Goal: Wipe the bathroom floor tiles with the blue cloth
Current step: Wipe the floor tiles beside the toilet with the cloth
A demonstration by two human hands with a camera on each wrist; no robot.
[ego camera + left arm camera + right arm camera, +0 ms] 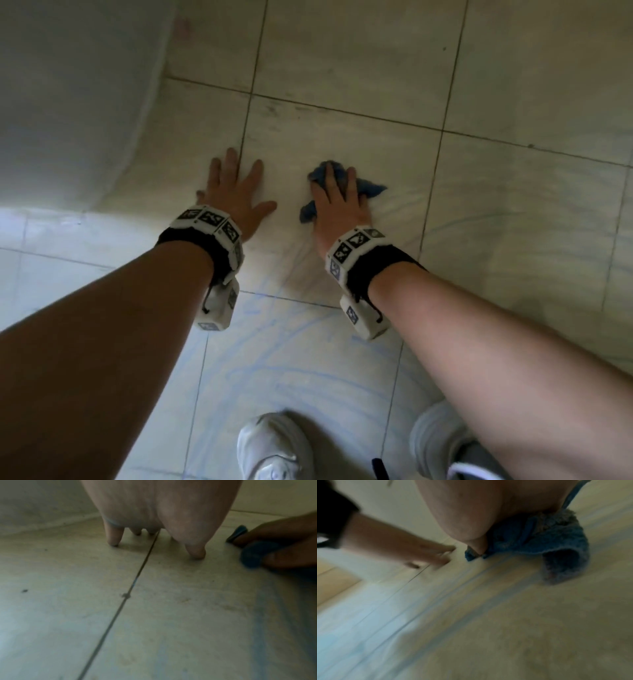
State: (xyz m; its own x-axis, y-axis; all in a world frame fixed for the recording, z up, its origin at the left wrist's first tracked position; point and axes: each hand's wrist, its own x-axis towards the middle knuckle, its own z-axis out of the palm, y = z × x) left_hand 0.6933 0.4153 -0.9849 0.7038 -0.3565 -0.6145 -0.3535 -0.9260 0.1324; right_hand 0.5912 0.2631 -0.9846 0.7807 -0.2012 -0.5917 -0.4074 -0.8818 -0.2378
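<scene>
The blue cloth [372,189] lies bunched on a pale floor tile [342,133]. My right hand [337,202] presses down on it, fingers laid over the top. In the left wrist view the cloth [252,557] bulges out between the thumb and fingers of that hand [283,540]. The right wrist view shows the fluffy cloth [547,540] under my palm [471,513], with one corner trailing on the floor. My left hand [236,192] rests flat on the tiles to the left of the cloth, fingers spread across a grout line [137,577] and holding nothing.
A white curved fixture [68,102] rises at the left, close to my left hand. Faint blue streaks [274,359] mark the tiles nearer to me. My two white shoes [274,445] [442,442] stand at the bottom edge. Dirty smudges [284,109] lie beyond the hands.
</scene>
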